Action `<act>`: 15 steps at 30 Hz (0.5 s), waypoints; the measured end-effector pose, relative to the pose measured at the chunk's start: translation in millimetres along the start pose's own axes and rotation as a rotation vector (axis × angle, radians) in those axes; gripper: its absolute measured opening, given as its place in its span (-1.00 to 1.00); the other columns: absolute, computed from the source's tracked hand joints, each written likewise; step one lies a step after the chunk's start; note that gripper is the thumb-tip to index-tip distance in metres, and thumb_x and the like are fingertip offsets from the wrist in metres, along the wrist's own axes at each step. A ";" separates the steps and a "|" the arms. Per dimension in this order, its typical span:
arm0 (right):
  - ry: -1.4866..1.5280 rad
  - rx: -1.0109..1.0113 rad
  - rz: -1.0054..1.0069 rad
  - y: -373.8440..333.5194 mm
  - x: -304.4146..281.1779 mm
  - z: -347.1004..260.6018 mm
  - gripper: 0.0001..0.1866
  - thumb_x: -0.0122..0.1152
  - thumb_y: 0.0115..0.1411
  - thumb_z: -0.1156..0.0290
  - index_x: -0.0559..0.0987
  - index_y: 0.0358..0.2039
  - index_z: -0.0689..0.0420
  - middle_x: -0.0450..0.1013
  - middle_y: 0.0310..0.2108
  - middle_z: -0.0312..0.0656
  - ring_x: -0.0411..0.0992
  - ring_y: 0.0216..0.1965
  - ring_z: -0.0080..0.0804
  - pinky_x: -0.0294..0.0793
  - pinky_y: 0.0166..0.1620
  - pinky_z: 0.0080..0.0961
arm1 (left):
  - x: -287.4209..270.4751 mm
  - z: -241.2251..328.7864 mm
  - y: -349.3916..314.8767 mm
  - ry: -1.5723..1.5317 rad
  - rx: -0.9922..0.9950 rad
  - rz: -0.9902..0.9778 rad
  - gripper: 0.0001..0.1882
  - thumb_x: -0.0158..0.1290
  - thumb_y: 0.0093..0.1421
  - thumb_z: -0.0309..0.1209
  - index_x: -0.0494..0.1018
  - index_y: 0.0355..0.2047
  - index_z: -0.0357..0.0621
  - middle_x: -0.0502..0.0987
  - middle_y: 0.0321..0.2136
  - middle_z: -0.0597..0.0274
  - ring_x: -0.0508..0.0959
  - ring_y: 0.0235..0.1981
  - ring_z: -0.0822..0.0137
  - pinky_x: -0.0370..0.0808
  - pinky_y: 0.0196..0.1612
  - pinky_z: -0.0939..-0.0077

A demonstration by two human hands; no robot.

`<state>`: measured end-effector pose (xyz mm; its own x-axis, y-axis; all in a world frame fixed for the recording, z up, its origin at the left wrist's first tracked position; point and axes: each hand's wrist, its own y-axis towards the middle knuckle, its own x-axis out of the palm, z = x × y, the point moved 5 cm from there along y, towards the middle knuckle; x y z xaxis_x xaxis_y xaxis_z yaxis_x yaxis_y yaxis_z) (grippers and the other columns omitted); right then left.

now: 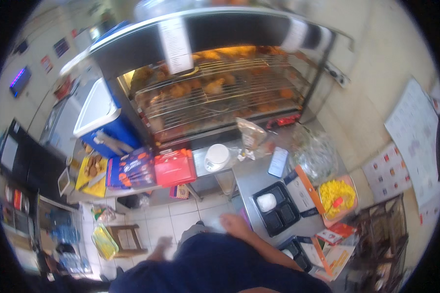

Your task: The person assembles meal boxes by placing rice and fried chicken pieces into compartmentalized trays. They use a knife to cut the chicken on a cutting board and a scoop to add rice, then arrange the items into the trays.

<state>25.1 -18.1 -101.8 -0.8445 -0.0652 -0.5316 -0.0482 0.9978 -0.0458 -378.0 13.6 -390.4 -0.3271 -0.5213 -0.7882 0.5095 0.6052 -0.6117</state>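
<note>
My left hand (163, 246) hangs low over the tiled floor, touching nothing I can see; its fingers are smeared by motion. Beside the steel counter's edge is my right hand (234, 224), also blurred, so its grip cannot be made out. Nearest to it on the counter lies a black compartment tray (287, 227) with a small white round tub (267, 202) in one section. A second black tray (303, 261) sits closer to me, partly hidden by my arm. Orange-and-white cartons (303, 193) stand against both trays.
A heated display cabinet (215, 105) with food on wire racks spans the back. Before it are a white kitchen scale (217, 157), a red box (175, 167) and a phone (278, 162). Yellow food fills a container (337, 198) at right. A wooden stool (127, 239) stands on the floor.
</note>
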 end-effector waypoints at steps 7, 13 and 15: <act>0.338 0.020 -0.630 -15.4 116.9 104.6 -0.49 -0.10 0.30 -0.03 0.52 -0.03 0.13 0.53 -0.17 -0.02 0.45 -0.07 -0.15 0.35 0.04 -0.27 | -67.0 -2.7 30.3 -1.250 -0.499 0.152 -0.66 -0.10 0.26 -0.19 0.47 -0.26 -0.24 0.56 -0.47 0.11 0.55 -0.58 0.30 0.48 -0.56 0.44; 0.076 0.215 -0.740 -22.4 112.3 119.9 -0.34 -0.17 0.27 -0.20 0.58 -0.11 0.17 0.52 -0.15 0.02 0.46 -0.07 -0.08 0.34 0.04 -0.21 | -205.1 43.0 31.1 -1.269 -0.360 0.387 -0.61 -0.04 0.29 -0.21 0.47 -0.13 -0.36 0.57 -0.42 0.15 0.55 -0.50 0.42 0.49 -0.46 0.52; 0.035 0.291 -0.705 -24.1 104.1 122.8 -0.31 -0.15 0.24 -0.24 0.59 -0.15 0.18 0.53 -0.17 0.04 0.47 -0.09 -0.04 0.35 0.03 -0.19 | -216.6 49.4 33.8 -1.239 -0.316 0.396 -0.60 -0.03 0.28 -0.21 0.46 -0.12 -0.36 0.57 -0.42 0.15 0.55 -0.50 0.43 0.49 -0.46 0.53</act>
<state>3.7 -50.6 -259.9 -0.6829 -0.6800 -0.2668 -0.4438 0.6763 -0.5879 -250.5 117.2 -237.1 0.8175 -0.3756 -0.4367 0.1417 0.8659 -0.4796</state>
